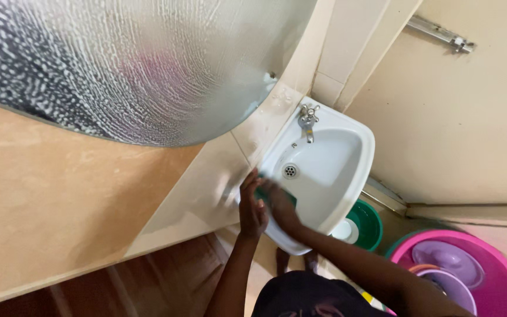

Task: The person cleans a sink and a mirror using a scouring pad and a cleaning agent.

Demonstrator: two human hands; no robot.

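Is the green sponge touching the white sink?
Touching. The head view shows the green sponge pressed onto the white sink rim under both hands.

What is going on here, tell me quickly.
A person stands at a small white basin fixed to a tiled wall. Both hands meet at its near rim: the left hand and the right hand hold a green sponge or cloth between them. The tap shows no running water. The mirror above is covered in soapy streaks. A pink tub and a green bucket sit on the floor.
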